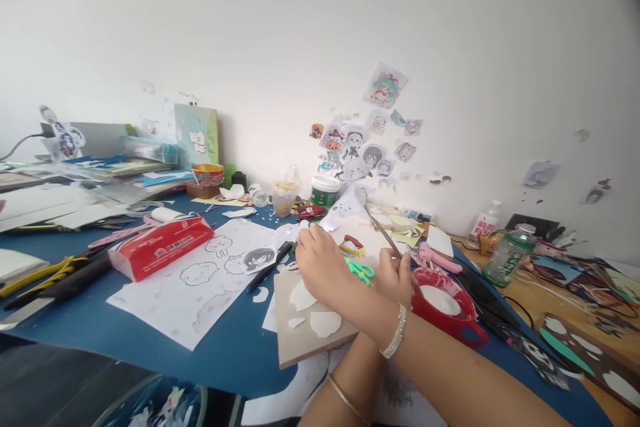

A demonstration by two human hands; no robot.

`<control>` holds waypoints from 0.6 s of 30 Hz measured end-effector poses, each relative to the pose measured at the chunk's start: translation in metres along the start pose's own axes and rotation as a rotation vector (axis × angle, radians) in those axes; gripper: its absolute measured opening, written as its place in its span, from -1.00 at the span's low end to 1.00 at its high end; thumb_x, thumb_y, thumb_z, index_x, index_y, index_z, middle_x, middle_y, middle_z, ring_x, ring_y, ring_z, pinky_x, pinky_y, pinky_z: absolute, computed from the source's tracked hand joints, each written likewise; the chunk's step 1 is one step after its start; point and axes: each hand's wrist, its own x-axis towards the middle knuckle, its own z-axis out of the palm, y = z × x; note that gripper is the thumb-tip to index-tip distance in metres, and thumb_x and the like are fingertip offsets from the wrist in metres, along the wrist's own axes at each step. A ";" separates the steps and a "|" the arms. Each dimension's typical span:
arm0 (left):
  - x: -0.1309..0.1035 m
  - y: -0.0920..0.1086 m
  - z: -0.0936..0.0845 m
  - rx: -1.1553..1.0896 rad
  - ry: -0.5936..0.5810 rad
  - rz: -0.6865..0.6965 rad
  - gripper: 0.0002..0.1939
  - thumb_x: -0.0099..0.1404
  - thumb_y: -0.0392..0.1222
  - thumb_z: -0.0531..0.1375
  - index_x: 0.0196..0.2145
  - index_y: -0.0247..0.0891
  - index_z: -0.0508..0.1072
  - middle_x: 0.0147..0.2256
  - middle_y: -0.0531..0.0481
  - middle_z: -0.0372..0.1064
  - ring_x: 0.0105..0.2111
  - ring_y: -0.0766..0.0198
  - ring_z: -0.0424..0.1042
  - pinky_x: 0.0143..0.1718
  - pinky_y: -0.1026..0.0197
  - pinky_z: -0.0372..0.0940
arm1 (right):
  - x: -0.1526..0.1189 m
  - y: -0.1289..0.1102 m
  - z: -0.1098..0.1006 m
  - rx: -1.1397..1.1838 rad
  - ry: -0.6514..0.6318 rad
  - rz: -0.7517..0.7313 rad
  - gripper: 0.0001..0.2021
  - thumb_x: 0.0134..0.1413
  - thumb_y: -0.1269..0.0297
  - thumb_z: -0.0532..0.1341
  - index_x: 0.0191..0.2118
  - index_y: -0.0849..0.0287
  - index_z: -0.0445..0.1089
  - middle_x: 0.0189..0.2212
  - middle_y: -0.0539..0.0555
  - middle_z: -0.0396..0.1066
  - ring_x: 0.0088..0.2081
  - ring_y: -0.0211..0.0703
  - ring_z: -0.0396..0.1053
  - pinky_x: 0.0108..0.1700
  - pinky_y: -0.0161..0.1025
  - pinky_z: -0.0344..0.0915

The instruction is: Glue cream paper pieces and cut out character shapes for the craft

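Note:
My arms cross, the right forearm over the left. My left hand (394, 275) is closed around a thin, brownish stick-like tool (385, 232). The tool slants down toward a red bowl (473, 310) holding white material (440, 299). My right hand (319, 259) is closed with its fingertips together, over the far edge of a grey-beige board (293, 348); what they pinch is hidden. Several white cut-out pieces (326, 324) lie on that board. Green-handled scissors (361, 269) show between my hands, partly covered by my right arm.
A printed sheet (180, 310) and a red tissue pack (163, 247) lie to the left, with a dark pen (269, 268) nearer. A white-lidded tub (325, 192) and plastic cup (284, 200) stand behind. A green bottle (509, 255) leans at right. A bin (155, 403) sits below the table edge.

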 end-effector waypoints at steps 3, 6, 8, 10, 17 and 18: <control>0.001 -0.004 0.002 0.095 -0.023 0.014 -0.83 0.27 -0.01 0.00 -0.37 -0.13 0.15 -0.65 0.15 0.20 -0.60 0.28 0.29 -0.54 0.28 0.12 | 0.014 -0.012 0.013 -0.026 -0.006 -0.028 -0.83 0.00 0.62 0.08 -0.43 0.30 0.38 -0.39 0.21 0.24 -0.25 -0.03 0.14 -0.34 -0.17 0.17; -0.002 -0.002 0.001 0.131 -0.024 0.015 -0.82 0.29 0.00 -0.03 -0.34 -0.14 0.15 -0.60 0.14 0.24 -0.57 0.29 0.30 -0.50 0.28 0.16 | 0.014 -0.027 0.019 -0.038 -0.013 -0.096 -0.82 0.00 0.62 0.09 -0.43 0.31 0.41 -0.38 0.19 0.25 -0.25 -0.05 0.15 -0.33 -0.18 0.15; -0.004 0.000 0.000 0.140 -0.039 -0.011 -0.80 0.30 0.02 -0.04 -0.32 -0.14 0.17 -0.55 0.10 0.30 -0.55 0.29 0.31 -0.48 0.28 0.17 | 0.011 -0.036 0.019 -0.029 -0.040 -0.120 -0.82 -0.03 0.63 0.10 -0.43 0.31 0.42 -0.38 0.19 0.25 -0.25 -0.05 0.16 -0.32 -0.18 0.14; -0.005 0.001 -0.001 0.136 -0.052 -0.034 -0.78 0.30 0.04 -0.03 -0.30 -0.15 0.18 -0.50 0.06 0.35 -0.53 0.29 0.32 -0.46 0.28 0.19 | 0.006 -0.042 0.017 0.003 -0.084 -0.104 -0.83 -0.08 0.63 0.12 -0.45 0.30 0.42 -0.38 0.18 0.27 -0.23 -0.05 0.17 -0.31 -0.18 0.14; -0.003 0.003 -0.003 0.098 -0.063 -0.053 -0.76 0.28 0.07 -0.02 -0.29 -0.14 0.22 -0.52 0.06 0.32 -0.50 0.26 0.31 -0.39 0.23 0.21 | -0.003 -0.035 0.006 0.248 -0.082 0.004 -0.93 -0.09 0.40 0.19 -0.50 0.23 0.40 -0.40 0.13 0.31 -0.26 -0.04 0.19 -0.30 -0.15 0.15; -0.004 0.004 -0.004 0.085 -0.066 -0.064 -0.76 0.28 0.06 -0.01 -0.30 -0.14 0.22 -0.53 0.06 0.31 -0.49 0.25 0.32 -0.37 0.22 0.22 | -0.005 -0.031 0.000 0.305 -0.028 0.050 -0.92 -0.06 0.38 0.18 -0.51 0.21 0.39 -0.42 0.11 0.31 -0.27 -0.06 0.19 -0.30 -0.16 0.15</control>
